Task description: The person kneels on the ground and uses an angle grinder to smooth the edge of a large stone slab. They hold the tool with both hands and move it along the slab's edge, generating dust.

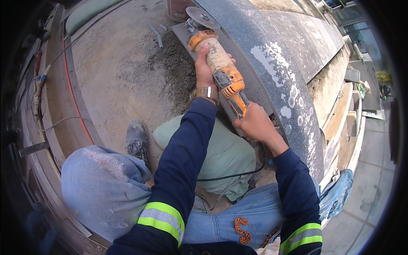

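The angle grinder (pixel 221 60) is at the upper centre of the frame, above a narrow grey strip (pixel 252 78). The left hand (pixel 205 73) has its fingers curled around the tape-wrapped body; the fingers of the right hand (pixel 258 124) are wrapped around the rear handle, with little gap. I judge the tool rather heavy and stiff, its weight mostly toward the head. The tape probably gives good grip, so body and handle seem the right places to hold, well apart from the thin, likely brittle disc (pixel 203 18).
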`<action>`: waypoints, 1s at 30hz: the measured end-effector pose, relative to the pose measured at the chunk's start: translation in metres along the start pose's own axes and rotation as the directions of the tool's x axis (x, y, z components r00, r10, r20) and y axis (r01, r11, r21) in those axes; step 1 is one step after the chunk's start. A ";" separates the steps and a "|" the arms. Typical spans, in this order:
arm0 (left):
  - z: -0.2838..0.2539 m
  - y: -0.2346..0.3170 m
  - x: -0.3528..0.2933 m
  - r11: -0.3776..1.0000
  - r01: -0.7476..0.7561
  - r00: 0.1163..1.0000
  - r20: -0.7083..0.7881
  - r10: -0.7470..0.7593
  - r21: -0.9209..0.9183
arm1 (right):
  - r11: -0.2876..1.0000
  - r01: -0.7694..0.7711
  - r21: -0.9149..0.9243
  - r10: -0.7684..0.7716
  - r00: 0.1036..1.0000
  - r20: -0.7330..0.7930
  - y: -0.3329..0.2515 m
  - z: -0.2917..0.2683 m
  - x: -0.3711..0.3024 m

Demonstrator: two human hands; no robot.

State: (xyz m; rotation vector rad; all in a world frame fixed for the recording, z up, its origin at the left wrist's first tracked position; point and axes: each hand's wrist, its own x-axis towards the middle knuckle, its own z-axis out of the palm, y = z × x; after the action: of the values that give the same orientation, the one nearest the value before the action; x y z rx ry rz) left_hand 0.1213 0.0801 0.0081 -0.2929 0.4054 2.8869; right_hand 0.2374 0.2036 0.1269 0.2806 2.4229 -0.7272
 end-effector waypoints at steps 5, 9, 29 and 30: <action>-0.002 0.002 -0.004 1.000 0.025 1.000 -0.009 -0.025 -0.011 | 0.998 0.057 -0.033 -0.059 0.998 -0.037 0.000 0.002 -0.003; -0.001 0.005 0.002 0.999 0.042 0.999 0.004 -0.042 -0.007 | 0.998 0.056 -0.008 -0.056 0.998 -0.032 0.000 0.001 0.001; -0.003 0.021 0.029 0.999 0.052 0.998 0.020 -0.052 0.004 | 0.995 0.100 -0.010 -0.100 0.992 -0.082 -0.003 0.007 0.033; -0.004 0.023 0.030 0.999 0.051 0.998 0.030 -0.051 0.007 | 0.994 0.111 -0.009 -0.111 0.990 -0.084 -0.003 0.008 0.035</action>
State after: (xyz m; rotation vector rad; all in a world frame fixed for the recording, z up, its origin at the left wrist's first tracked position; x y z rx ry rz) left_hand 0.0874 0.0631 0.0034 -0.2541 0.3963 2.8358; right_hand 0.2121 0.1974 0.1020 0.1791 2.5366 -0.7732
